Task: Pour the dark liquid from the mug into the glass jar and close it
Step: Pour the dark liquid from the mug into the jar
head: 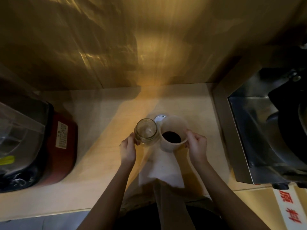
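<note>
Both forearms reach up from the lower edge toward the middle of a pale wooden bench, which runs back to a golden, glossy wall panel. At the left edge of the bench sits a large red and black appliance with a clear lid and a printed label on its side; at the right stands a steel machine with dark parts inside. A white paper towel lies flat on the bench between the arms, reaching under the vessels. On it, the white mug stands tilted slightly toward the jar, with dark liquid pooled in its bottom; the right hand has its grip closed on the mug's right side. Just beside it and touching its rim, the glass jar stands upright, open and seemingly empty, with the left hand clamped around its left wall. Behind both, partly hidden by the mug, a small round lid rests on the bench.
</note>
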